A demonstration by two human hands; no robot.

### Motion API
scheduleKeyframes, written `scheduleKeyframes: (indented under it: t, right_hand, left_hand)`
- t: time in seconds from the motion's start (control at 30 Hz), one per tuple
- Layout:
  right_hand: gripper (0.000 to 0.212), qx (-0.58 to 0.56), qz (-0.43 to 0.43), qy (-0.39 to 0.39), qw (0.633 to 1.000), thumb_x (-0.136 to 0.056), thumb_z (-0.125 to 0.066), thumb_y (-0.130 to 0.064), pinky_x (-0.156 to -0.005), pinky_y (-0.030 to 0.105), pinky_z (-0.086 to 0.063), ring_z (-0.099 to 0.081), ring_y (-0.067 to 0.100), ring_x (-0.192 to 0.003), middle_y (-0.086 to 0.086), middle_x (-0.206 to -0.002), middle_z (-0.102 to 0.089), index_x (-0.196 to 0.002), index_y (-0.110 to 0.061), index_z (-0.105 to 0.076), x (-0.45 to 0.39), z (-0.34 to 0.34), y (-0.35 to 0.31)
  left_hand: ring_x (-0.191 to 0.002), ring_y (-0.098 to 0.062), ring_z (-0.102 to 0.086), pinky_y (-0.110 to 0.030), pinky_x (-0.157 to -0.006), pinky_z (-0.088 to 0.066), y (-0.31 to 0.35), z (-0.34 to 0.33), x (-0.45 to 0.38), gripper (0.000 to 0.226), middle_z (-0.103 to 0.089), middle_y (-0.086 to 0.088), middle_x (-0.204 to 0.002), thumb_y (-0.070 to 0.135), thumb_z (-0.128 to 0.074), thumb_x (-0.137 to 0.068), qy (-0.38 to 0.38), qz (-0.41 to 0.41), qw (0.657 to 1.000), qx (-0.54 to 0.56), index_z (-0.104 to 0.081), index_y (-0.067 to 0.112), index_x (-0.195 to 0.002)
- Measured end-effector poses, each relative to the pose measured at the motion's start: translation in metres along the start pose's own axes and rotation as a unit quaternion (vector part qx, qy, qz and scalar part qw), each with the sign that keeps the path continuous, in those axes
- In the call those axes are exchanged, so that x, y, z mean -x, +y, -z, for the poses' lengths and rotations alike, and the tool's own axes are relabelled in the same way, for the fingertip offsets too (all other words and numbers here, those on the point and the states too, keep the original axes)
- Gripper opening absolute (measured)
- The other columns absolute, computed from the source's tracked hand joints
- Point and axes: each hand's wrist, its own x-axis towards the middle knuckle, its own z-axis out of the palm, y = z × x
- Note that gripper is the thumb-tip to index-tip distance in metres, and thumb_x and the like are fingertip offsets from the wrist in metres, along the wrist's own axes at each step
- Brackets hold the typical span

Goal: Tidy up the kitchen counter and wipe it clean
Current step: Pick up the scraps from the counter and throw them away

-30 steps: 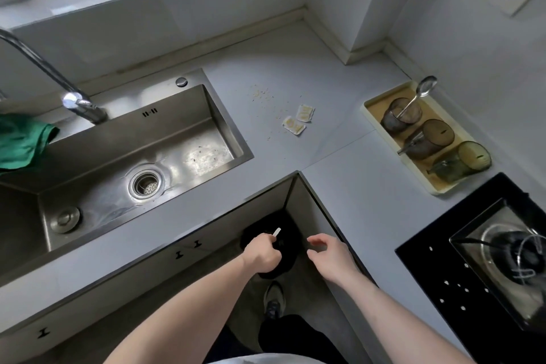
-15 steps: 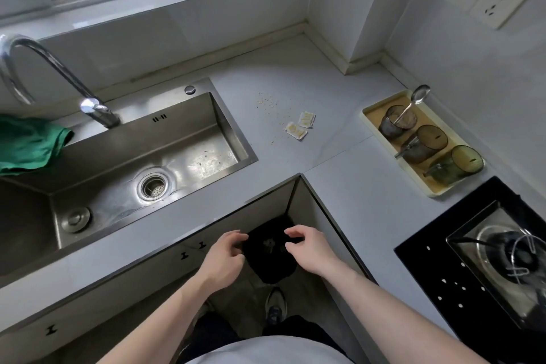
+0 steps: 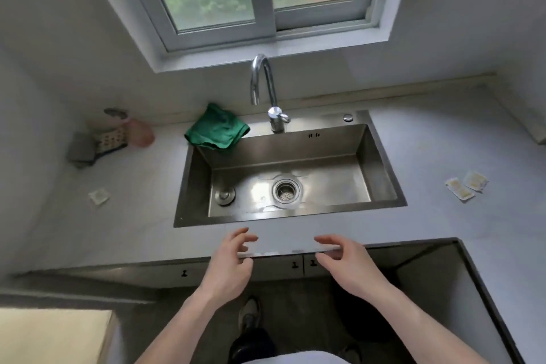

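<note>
Pale grey counter [image 3: 428, 139] runs along the wall under the window, with a steel sink [image 3: 288, 174] set into it. Green cloth [image 3: 217, 130] lies at the sink's back left corner, drooping over the rim. Left of the sink: a pink bottle [image 3: 141, 131], a grey sponge [image 3: 81, 151], one small packet [image 3: 99, 196]. Right of the sink: two small packets [image 3: 466, 185], side by side.

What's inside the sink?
Inside the sink you can see a round drain strainer and a loose metal plug. A green cloth droops over its back left corner, hiding the bit of rim beneath.
</note>
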Motion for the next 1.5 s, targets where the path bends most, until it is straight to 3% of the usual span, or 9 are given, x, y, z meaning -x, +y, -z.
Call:
scheduleKeyframes:
  t: [0.1, 0.27, 0.4, 0.63, 0.9, 1.03, 1.17, 1.27, 1.5]
  right_hand:
    - [0.03, -0.003, 0.014, -0.004, 1.0, -0.089, -0.071, -0.033, -0.077, 0.02, -0.054, -0.068, -0.003, -0.088, -0.012, -0.098, -0.073, -0.115, -0.047, -0.065, -0.025, -0.038, -0.048]
    - [0.03, 0.03, 0.047, -0.035, 0.998, -0.09, -0.068, -0.039, -0.076, 0.022, -0.052, -0.063, -0.006, -0.093, -0.025, -0.112, -0.065, -0.117, -0.049, -0.062, -0.065, -0.12, -0.129]
    - [0.033, 0.064, 0.075, -0.054, 0.994, -0.089, -0.067, -0.035, -0.092, 0.026, -0.052, -0.063, -0.007, -0.103, -0.027, -0.122, -0.062, -0.121, -0.044, -0.063, -0.095, -0.178, -0.173]
    - [0.036, 0.108, 0.096, -0.083, 0.986, -0.09, -0.064, -0.034, -0.079, 0.013, -0.045, -0.061, -0.008, -0.102, -0.029, -0.124, -0.06, -0.125, -0.043, -0.061, -0.119, -0.247, -0.223]
    - [0.035, 0.152, 0.096, -0.105, 0.978, -0.09, -0.063, -0.037, -0.092, 0.022, -0.05, -0.06, -0.007, -0.105, -0.031, -0.124, -0.058, -0.123, -0.046, -0.059, -0.139, -0.271, -0.244]
    - [0.035, 0.162, 0.091, -0.106, 0.977, -0.09, -0.063, -0.039, -0.094, 0.025, -0.051, -0.06, -0.006, -0.105, -0.03, -0.124, -0.058, -0.123, -0.047, -0.059, -0.148, -0.273, -0.246]
    - [0.035, 0.175, 0.087, -0.105, 0.975, -0.091, -0.064, -0.038, -0.095, 0.025, -0.05, -0.059, -0.006, -0.104, -0.032, -0.122, -0.057, -0.124, -0.047, -0.058, -0.154, -0.275, -0.248]
    - [0.034, 0.175, 0.085, -0.105, 0.975, -0.091, -0.063, -0.037, -0.095, 0.023, -0.049, -0.059, -0.005, -0.105, -0.031, -0.122, -0.057, -0.124, -0.046, -0.059, -0.156, -0.279, -0.249]
    - [0.034, 0.17, 0.087, -0.119, 0.974, -0.093, -0.063, -0.035, -0.093, 0.019, -0.049, -0.06, -0.004, -0.105, -0.028, -0.125, -0.057, -0.125, -0.044, -0.058, -0.161, -0.295, -0.251]
  left_hand:
    - [-0.122, -0.002, -0.053, -0.025, -0.103, -0.053, -0.029, 0.053, -0.019, 0.044, -0.034, 0.028, -0.145, 0.01, -0.057, -0.096, 0.035, -0.002, 0.999, -0.02, -0.057, 0.041, -0.128]
    - [-0.121, -0.002, -0.052, -0.029, -0.105, -0.052, -0.1, 0.161, -0.051, 0.042, -0.036, 0.02, -0.152, 0.013, -0.057, -0.097, 0.084, 0.028, 0.995, -0.042, -0.059, 0.035, -0.132]
    - [-0.131, -0.014, -0.051, -0.034, -0.109, -0.049, -0.173, 0.233, -0.079, 0.045, -0.035, 0.01, -0.158, 0.008, -0.058, -0.097, 0.106, 0.094, 0.987, -0.074, -0.057, 0.029, -0.137]
    - [-0.144, -0.029, -0.043, -0.033, -0.121, -0.031, -0.291, 0.323, -0.128, 0.057, -0.033, -0.011, -0.16, 0.023, -0.059, -0.093, 0.083, 0.227, 0.959, -0.147, -0.049, 0.011, -0.148]
    - [-0.137, -0.034, -0.044, -0.04, -0.113, -0.041, -0.344, 0.36, -0.175, 0.068, -0.028, -0.007, -0.161, 0.03, -0.052, -0.091, 0.051, 0.285, 0.934, -0.209, -0.031, 0.015, -0.155]
    - [-0.146, -0.033, -0.036, -0.041, -0.118, -0.036, -0.349, 0.362, -0.195, 0.063, -0.011, -0.002, -0.17, 0.023, -0.047, -0.098, 0.014, 0.249, 0.934, -0.254, -0.029, 0.015, -0.158]
    - [-0.153, -0.035, -0.025, -0.043, -0.123, -0.028, -0.365, 0.357, -0.207, 0.058, -0.006, -0.014, -0.17, 0.015, -0.05, -0.099, -0.014, 0.239, 0.935, -0.262, -0.038, 0.006, -0.155]
    - [-0.155, -0.033, -0.021, -0.042, -0.125, -0.025, -0.371, 0.357, -0.208, 0.065, -0.002, -0.014, -0.17, 0.013, -0.051, -0.098, -0.013, 0.227, 0.945, -0.237, -0.029, 0.005, -0.159]
    - [-0.147, -0.028, -0.038, -0.038, -0.115, -0.039, -0.364, 0.344, -0.191, 0.082, 0.007, 0.003, -0.171, 0.022, -0.039, -0.092, -0.034, 0.198, 0.938, -0.281, -0.001, 0.009, -0.163]
